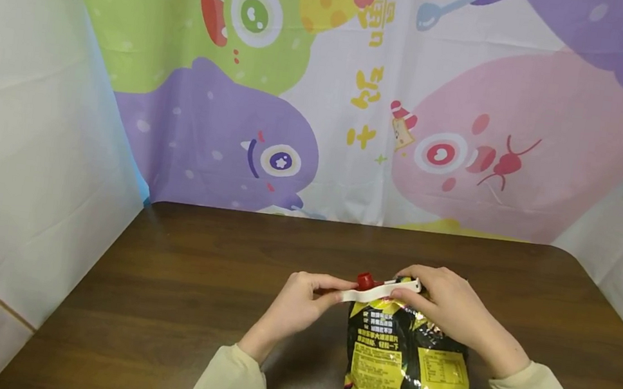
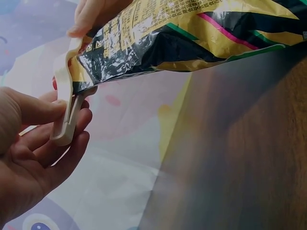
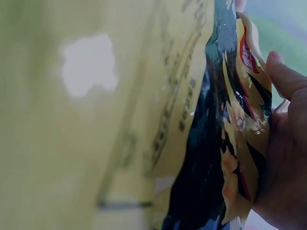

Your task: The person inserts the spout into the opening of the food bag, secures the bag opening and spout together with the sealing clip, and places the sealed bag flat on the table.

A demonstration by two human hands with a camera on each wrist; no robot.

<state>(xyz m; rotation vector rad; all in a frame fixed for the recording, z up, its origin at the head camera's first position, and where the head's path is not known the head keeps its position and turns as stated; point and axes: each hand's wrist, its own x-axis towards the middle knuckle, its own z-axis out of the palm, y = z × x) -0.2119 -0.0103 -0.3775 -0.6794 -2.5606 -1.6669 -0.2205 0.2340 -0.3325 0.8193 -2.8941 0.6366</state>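
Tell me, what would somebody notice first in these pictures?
Most likely the yellow and black snack bag lying on the dark wooden table, with a white clip across its top end. The left hand pinches one end of the clip, and the right hand holds the bag's top at the other end. Behind the table hangs a bright cartoon monster cloth.

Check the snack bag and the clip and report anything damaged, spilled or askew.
The snack bag has a crumpled, ragged top edge where the right hand holds it. The white clip, pinched by the left hand, sits slightly slanted. Nothing spilled.
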